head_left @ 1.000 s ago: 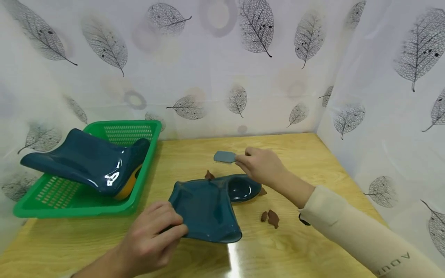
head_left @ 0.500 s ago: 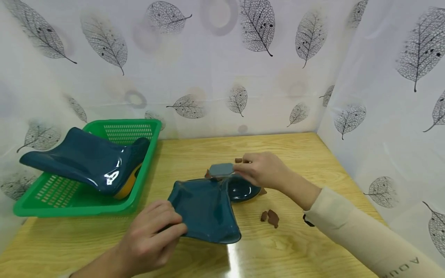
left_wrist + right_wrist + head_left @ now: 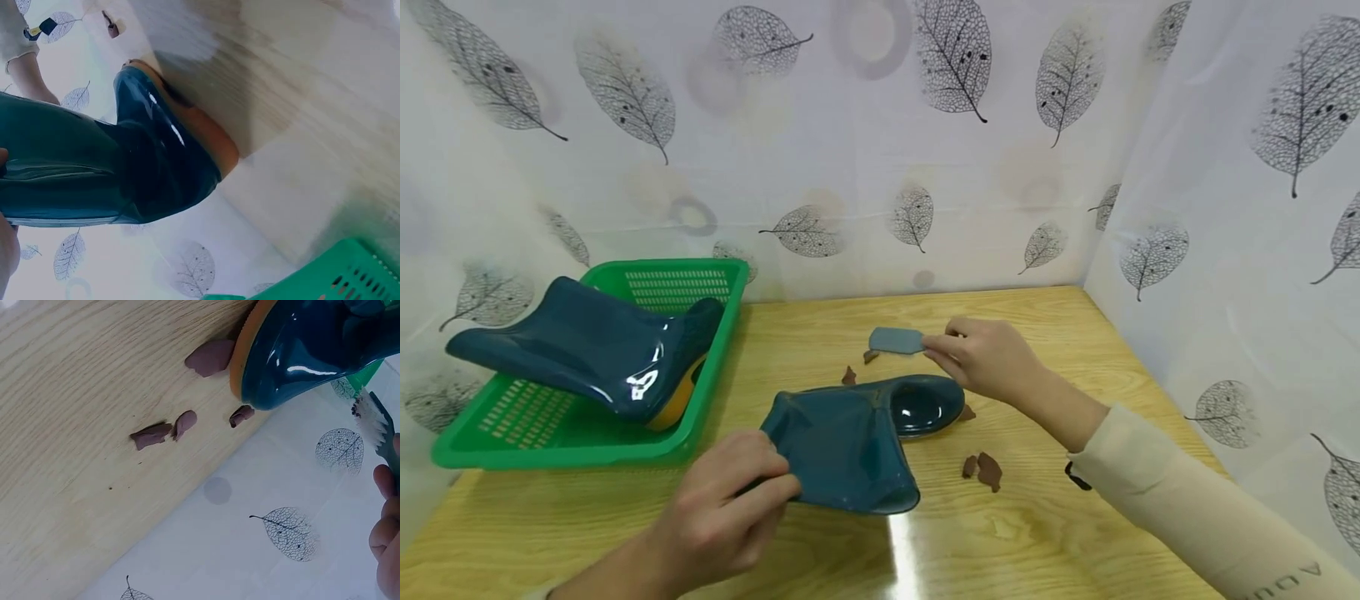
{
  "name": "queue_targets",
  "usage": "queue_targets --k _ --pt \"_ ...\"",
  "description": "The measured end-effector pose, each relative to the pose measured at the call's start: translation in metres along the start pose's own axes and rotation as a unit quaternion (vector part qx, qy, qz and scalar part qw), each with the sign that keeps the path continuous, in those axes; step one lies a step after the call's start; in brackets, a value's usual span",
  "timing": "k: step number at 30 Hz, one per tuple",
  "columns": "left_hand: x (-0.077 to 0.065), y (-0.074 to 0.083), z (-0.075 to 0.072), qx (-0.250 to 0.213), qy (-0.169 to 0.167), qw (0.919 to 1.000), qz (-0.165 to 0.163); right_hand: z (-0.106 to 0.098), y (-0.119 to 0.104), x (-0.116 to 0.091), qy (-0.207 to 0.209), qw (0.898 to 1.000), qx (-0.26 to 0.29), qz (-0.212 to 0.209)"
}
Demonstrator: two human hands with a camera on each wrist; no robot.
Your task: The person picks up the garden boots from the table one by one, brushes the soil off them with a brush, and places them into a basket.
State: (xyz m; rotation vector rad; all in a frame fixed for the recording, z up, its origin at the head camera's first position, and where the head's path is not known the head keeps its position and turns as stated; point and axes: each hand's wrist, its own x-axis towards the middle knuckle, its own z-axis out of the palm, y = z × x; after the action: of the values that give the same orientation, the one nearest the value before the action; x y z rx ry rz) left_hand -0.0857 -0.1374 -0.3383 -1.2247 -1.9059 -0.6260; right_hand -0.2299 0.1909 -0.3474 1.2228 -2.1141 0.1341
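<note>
A dark teal rain boot [image 3: 842, 446] lies toe away over the middle of the table, its orange sole [image 3: 209, 134] visible in the left wrist view. My left hand [image 3: 722, 508] grips the top edge of its shaft. Beyond the boot, my right hand [image 3: 992, 358] pinches the handle of a small grey-blue brush [image 3: 895, 340]. White bristles with dark specks on them show on the brush [image 3: 373, 422] in the right wrist view. The brush is apart from the boot. Around the boot lie several brown clay-like bits, among them a larger flake [image 3: 990, 472].
To the left stands a green plastic basket [image 3: 580, 454] with a second teal boot [image 3: 602, 342] in it, its shaft over the rim. White leaf-print sheeting [image 3: 850, 150] rises behind the wooden table [image 3: 1030, 550] and along its sides.
My right hand brought the brush down to the boot's far side, then lifted it back away. A brown bit now shows beside the brush. My left hand keeps its grip, the shaft tilting slightly.
</note>
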Motion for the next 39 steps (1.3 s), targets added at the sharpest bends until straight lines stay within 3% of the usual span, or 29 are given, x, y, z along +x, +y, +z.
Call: queue_targets --k 5,8,13,15,17,20,24,27,30,34,37,39 --pt "0.014 -0.004 0.001 0.007 0.036 0.9993 -0.007 -0.006 0.012 -0.018 0.004 0.999 -0.022 0.023" --pt "0.027 -0.012 0.001 0.022 0.042 0.9984 -0.031 -0.01 0.022 -0.033 0.016 0.998 -0.037 0.038" --pt "0.048 -0.029 -0.004 0.029 0.031 0.9905 -0.131 -0.014 0.031 -0.054 0.023 0.997 -0.043 0.051" --pt "0.059 -0.035 -0.009 0.023 0.023 0.9826 -0.183 -0.016 0.033 -0.062 0.02 0.997 -0.046 0.05" --pt "0.071 -0.039 -0.015 0.008 0.01 0.9697 -0.244 -0.018 0.035 -0.07 0.013 0.998 -0.051 0.046" --pt "0.09 -0.042 -0.029 -0.028 -0.035 0.936 -0.349 -0.022 0.04 -0.085 -0.001 0.997 -0.064 0.047" --pt "0.112 -0.049 -0.05 -0.109 -0.09 0.8679 -0.476 -0.024 0.049 -0.111 -0.01 0.994 -0.084 0.07" --pt "0.119 -0.056 -0.063 -0.184 -0.094 0.8191 -0.535 -0.023 0.055 -0.129 -0.01 0.991 -0.095 0.095" --pt "0.123 -0.064 -0.075 -0.272 -0.045 0.7725 -0.572 -0.021 0.059 -0.142 -0.011 0.988 -0.099 0.12" --pt "0.129 -0.075 -0.09 -0.382 0.066 0.72 -0.576 -0.018 0.06 -0.155 -0.027 0.983 -0.097 0.157" --pt "0.133 -0.084 -0.1 -0.413 0.125 0.7028 -0.566 -0.02 0.057 -0.164 -0.073 0.973 -0.079 0.206" --pt "0.136 -0.092 -0.105 -0.415 0.153 0.6946 -0.567 -0.023 0.053 -0.169 -0.118 0.959 -0.06 0.252"
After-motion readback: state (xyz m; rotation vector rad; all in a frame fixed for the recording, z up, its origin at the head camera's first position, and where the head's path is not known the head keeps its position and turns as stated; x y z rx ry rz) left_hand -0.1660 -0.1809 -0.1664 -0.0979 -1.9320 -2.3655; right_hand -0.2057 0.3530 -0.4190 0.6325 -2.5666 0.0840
